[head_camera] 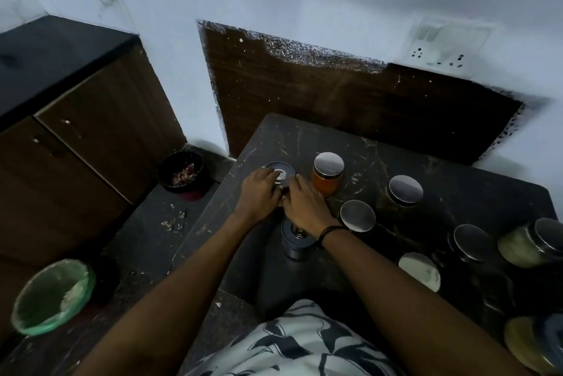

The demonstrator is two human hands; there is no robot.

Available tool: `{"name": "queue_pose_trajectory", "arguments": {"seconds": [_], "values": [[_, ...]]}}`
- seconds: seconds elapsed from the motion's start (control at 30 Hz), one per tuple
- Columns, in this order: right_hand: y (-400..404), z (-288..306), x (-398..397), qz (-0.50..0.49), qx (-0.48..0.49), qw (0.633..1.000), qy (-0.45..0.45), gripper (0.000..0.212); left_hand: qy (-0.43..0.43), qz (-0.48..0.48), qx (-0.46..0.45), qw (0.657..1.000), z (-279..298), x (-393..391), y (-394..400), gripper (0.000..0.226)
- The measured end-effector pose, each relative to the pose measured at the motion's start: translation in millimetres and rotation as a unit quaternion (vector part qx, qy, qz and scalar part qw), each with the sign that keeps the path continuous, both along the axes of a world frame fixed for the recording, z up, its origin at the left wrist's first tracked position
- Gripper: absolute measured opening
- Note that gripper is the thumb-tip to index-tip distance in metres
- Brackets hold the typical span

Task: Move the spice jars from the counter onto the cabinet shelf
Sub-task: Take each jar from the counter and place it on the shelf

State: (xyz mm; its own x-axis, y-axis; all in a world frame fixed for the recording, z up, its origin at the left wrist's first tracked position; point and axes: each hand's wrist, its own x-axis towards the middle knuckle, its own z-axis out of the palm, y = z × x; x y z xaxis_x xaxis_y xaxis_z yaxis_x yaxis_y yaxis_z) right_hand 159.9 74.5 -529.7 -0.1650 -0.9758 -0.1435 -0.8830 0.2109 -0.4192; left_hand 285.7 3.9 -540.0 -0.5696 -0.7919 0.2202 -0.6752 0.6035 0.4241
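Note:
Several spice jars with round steel lids stand on the dark counter (380, 150). A dark jar with a labelled lid (281, 173) sits near the counter's left edge. My left hand (259, 191) and my right hand (304, 203) both wrap around its sides. An orange-filled jar (327, 174) stands just right of it. Under my right wrist is another dark jar (294, 243). More jars lie to the right: one (357, 215), another (405, 190), a white-lidded one (420, 270), and a yellow-green one lying tilted (524, 246). The cabinet shelf is not in view.
A wooden cabinet with a black top (76, 132) stands at the left. On the floor are a dark bin with scraps (182, 171) and a green-lined bucket (53, 296). A wall socket (441, 46) sits above the wooden backboard (335, 101).

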Motion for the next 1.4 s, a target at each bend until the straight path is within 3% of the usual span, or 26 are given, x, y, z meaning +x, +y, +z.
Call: {"name": "queue_pose_trajectory", "arguments": {"seconds": [0.2, 0.37, 0.53, 0.63, 0.8, 0.93, 1.07, 1.17, 1.3, 1.4], "values": [[-25.5, -2.5, -8.3, -0.017, 0.040, 0.998, -0.051, 0.060, 0.078, 0.079, 0.135, 0.985, -10.8, -7.7, -26.4, 0.042], [-40.0, -9.4, -9.1, -0.043, 0.074, 0.993, -0.085, 0.071, 0.169, 0.130, 0.323, 0.922, -20.4, -20.4, -34.9, 0.043], [-47.3, -20.2, -8.5, -0.053, 0.014, 0.994, -0.099, 0.081, 0.232, 0.178, 0.332, 0.897, -25.5, -23.0, -33.7, 0.034], [-51.6, -20.0, -7.0, -0.071, -0.053, 0.986, -0.143, 0.100, 0.284, 0.213, 0.351, 0.866, -22.0, -26.2, -33.1, 0.029], [-61.0, -7.7, -17.0, -0.075, -0.170, 0.954, -0.236, 0.104, 0.363, 0.244, 0.316, 0.842, -4.6, -24.6, -36.8, 0.042], [-65.6, 13.9, -36.9, -0.082, -0.211, 0.893, -0.389, 0.079, 0.416, 0.216, 0.289, 0.834, 10.7, -18.6, -39.9, 0.035], [-64.8, 33.4, -48.2, -0.135, -0.188, 0.766, -0.600, 0.062, 0.461, 0.150, 0.317, 0.815, 31.3, -21.2, -40.5, 0.024], [-60.5, 42.2, -53.0, -0.164, -0.195, 0.713, -0.654, 0.048, 0.492, 0.104, 0.335, 0.797, 45.4, -25.5, -33.6, 0.011], [-49.6, 50.1, -45.9, -0.190, -0.181, 0.645, -0.718, 0.034, 0.523, 0.052, 0.438, 0.730, 52.8, -32.9, -21.1, 0.042], [-38.2, 55.8, -37.1, -0.208, -0.164, 0.632, -0.728, 0.031, 0.530, 0.043, 0.481, 0.697, 53.4, -35.7, -9.1, 0.047]]}}
